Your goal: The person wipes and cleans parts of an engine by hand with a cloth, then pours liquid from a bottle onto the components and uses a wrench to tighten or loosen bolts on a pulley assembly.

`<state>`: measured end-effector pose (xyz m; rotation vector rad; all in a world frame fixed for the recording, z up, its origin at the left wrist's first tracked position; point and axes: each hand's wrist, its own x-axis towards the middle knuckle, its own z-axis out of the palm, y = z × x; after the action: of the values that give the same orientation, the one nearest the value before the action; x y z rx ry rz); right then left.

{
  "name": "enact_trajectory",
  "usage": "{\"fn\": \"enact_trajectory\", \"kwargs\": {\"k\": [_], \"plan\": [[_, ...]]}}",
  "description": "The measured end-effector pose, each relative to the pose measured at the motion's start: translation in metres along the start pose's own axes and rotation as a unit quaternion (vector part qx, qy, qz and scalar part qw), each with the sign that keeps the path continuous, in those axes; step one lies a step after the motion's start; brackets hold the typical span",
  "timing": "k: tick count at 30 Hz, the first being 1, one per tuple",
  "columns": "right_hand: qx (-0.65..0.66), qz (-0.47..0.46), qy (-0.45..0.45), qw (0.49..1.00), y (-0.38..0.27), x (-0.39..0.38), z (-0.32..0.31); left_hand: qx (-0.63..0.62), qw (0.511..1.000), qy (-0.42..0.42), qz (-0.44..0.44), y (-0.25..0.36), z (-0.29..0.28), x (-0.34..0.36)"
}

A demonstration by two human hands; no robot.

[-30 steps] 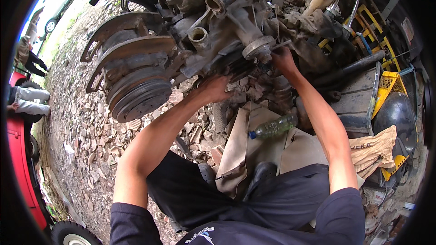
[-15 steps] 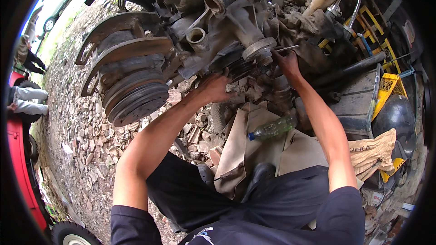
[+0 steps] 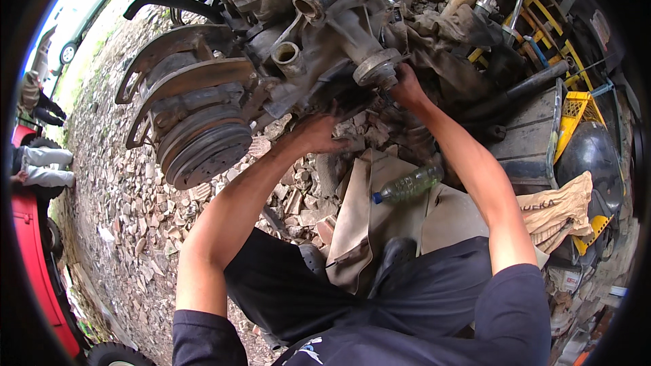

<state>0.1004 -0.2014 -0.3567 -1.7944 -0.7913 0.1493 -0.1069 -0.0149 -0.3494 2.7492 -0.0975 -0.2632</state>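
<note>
A dirty, greasy engine (image 3: 319, 41) fills the upper middle, with a round metal flange (image 3: 377, 68) jutting toward me. My right hand (image 3: 409, 88) is closed at the right side of this flange; what its fingers grip is hidden. Under the engine, my left hand (image 3: 315, 133) reaches up to a dark pulley (image 3: 349, 98), which looks smeared. Its thumb is stretched out and apart, while the fingertips are partly lost against the pulley. To the left of that hand sits a large grooved pulley (image 3: 207, 152) below curved metal guards (image 3: 183, 71).
A green plastic bottle (image 3: 409, 184) lies on beige cloth (image 3: 386, 217) before my knees. Broken stones (image 3: 146, 210) cover the ground. On the right are a yellow metal frame (image 3: 576, 129), a black rounded object (image 3: 590, 163) and a sack (image 3: 556, 210). A person (image 3: 44, 166) and red vehicle (image 3: 34, 251) are left.
My right hand has shifted slightly left, closer against the flange. The thin metal rod that stuck out of it no longer shows. My left hand stays by the dark pulley. The view has shifted slightly.
</note>
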Motion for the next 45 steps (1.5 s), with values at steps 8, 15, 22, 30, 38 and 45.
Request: {"fn": "enact_trajectory", "kwargs": {"k": [8, 15, 22, 30, 38, 45], "plan": [[0.052, 0.023, 0.012, 0.998, -0.012, -0.016, -0.023, 0.005, 0.999, -0.048, -0.011, -0.008, 0.002, 0.002], [-0.189, -0.047, -0.042, 0.980, -0.041, 0.001, -0.014, -0.008, 1.000, 0.011, 0.010, -0.023, 0.006, -0.007], [0.155, -0.003, -0.007, 0.988, -0.014, -0.002, 0.009, -0.003, 0.999, -0.039, -0.004, -0.006, -0.003, -0.004], [-0.034, 0.098, -0.001, 0.995, 0.008, -0.004, -0.032, 0.012, 0.997, -0.072, -0.014, 0.003, -0.008, 0.000], [-0.046, 0.090, -0.011, 0.995, 0.005, 0.009, -0.029, -0.007, 1.000, -0.022, 0.018, -0.010, 0.003, 0.001], [0.185, 0.040, -0.081, 0.979, -0.025, -0.016, 0.001, 0.000, 1.000, 0.012, 0.025, -0.008, 0.003, -0.010]]}}
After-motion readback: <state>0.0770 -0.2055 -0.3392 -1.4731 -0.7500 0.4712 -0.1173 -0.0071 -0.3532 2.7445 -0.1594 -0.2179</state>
